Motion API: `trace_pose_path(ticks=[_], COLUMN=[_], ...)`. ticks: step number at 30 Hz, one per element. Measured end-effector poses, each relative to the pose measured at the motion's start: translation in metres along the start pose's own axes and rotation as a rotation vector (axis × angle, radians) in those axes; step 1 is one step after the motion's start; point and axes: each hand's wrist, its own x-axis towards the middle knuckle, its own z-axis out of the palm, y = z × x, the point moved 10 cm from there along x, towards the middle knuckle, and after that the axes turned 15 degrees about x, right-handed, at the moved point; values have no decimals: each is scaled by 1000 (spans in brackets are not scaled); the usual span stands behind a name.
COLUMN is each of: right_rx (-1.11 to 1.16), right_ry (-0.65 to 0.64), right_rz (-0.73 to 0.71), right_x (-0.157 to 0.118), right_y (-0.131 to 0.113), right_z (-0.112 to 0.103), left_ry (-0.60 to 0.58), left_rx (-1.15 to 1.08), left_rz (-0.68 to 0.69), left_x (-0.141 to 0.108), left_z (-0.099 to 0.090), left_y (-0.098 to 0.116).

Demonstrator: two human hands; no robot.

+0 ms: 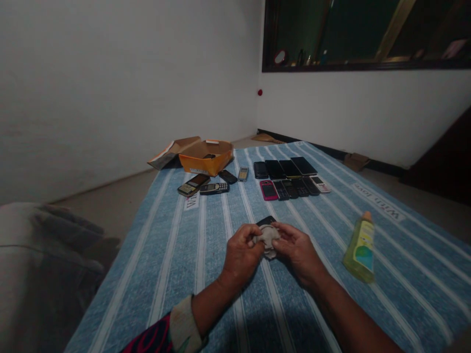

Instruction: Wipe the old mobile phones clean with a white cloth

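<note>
Black phone (266, 220), just one, pokes out beyond a single grey cloth (268, 237), which covers the rest; the left hand (243, 251) and right hand (297, 247) both pinch that cloth. Farther out: ten phones in two rows (290, 188), four loose phones (214, 189), one open box (206, 163); rightward, one bottle (360, 250).
</note>
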Motion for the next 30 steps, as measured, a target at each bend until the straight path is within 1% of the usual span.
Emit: trace_pose_path(ticks=[4, 6, 8, 11, 14, 16, 19, 21, 24, 30], right_rx=[12, 11, 6, 13, 38, 70, 108, 101, 70, 109], right_ry=[45, 57, 62, 58, 38, 28, 31, 58, 99, 135], right_rz=[-66, -96, -98, -91, -76, -47, -10, -3, -5, -28], right_x=[2, 2, 2, 1, 1, 1, 1, 1, 0, -1], right_y=[-7, -11, -12, -11, -6, -1, 5, 7, 6, 4], right_z=[-6, -6, -4, -1, 2, 3, 3, 1, -2, -5], left_ry=[-134, -172, -182, -144, -124, -181, -302, -340, -336, -247], left_rx=[-236, -244, -176, -89, -100, -141, -169, -172, -209, -265], left_rz=[-146, -169, -156, -125, -126, -113, -99, -116, -133, -177], left_x=[-1, -2, -3, -2, -2, -3, -7, -10, -9, -5], left_z=[13, 16, 15, 11, 11, 18, 30, 34, 34, 28], left_y=[-8, -8, -7, -8, -10, -9, -7, -9, -10, -12])
